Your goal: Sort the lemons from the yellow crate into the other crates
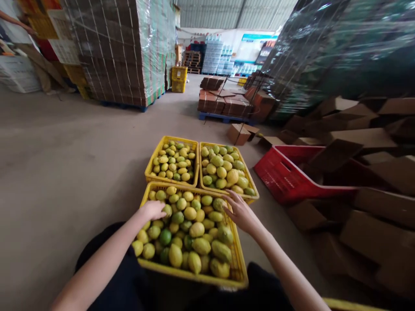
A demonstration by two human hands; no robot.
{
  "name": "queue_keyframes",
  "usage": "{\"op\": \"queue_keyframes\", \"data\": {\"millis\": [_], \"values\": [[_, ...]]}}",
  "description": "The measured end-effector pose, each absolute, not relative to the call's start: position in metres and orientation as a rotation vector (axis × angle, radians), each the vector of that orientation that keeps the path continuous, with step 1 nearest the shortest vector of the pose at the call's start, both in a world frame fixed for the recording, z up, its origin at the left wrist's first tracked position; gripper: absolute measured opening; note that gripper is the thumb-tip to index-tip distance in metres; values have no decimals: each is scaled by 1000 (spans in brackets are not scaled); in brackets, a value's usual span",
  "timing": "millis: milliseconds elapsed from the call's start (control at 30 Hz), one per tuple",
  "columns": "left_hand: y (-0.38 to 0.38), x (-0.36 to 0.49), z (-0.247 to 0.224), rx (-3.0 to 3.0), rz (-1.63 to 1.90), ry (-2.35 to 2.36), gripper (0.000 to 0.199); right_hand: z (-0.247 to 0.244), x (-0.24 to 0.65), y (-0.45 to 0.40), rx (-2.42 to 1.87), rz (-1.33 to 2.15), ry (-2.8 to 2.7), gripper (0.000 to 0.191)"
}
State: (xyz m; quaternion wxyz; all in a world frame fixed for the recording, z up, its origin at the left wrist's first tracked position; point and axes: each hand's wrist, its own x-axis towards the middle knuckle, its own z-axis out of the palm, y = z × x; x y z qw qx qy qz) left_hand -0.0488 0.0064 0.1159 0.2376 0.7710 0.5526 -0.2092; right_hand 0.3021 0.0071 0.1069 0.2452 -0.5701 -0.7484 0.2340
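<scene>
A yellow crate [191,277] full of green and yellow lemons [196,230] stands closest to me. My left hand [153,211] is over its left side, fingertips at a lemon near the rim; the fingers look apart, with nothing held. My right hand [239,209] reaches over the right rim, fingers spread beside a greenish lemon [219,204], holding nothing. Against the far side of this crate are two more yellow crates of lemons, one at the left [148,169] and one at the right [254,188], side by side.
A red crate [275,177] with cardboard in it stands at the right, among heaped open boxes [376,229]. Wrapped pallet stacks rise at the left [110,52] and right. Flattened cartons [223,103] lie on a blue pallet ahead. Part of a person shows at the far left.
</scene>
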Motion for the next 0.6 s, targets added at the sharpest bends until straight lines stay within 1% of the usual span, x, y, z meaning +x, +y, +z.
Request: {"op": "queue_keyframes", "data": {"millis": [100,200,267,367,467,600], "values": [[-4,-52,120,2110,-586,1494,44,114,270,-32,-1526,715,-2001,25],[-19,-56,121,2113,-586,1491,43,106,244,-64,-1547,831,-2066,21],[-31,-57,122,2120,-590,1478,47,98,231,-76,-1586,920,-2092,19],[-51,-57,125,2137,-595,1429,52,89,217,-83,-1630,988,-2073,19],[-65,-56,129,2145,-619,1378,53,86,210,-82,-1681,981,-1998,20],[-70,-54,132,2157,-672,1335,54,86,208,-80,-1739,998,-1872,23]]}}
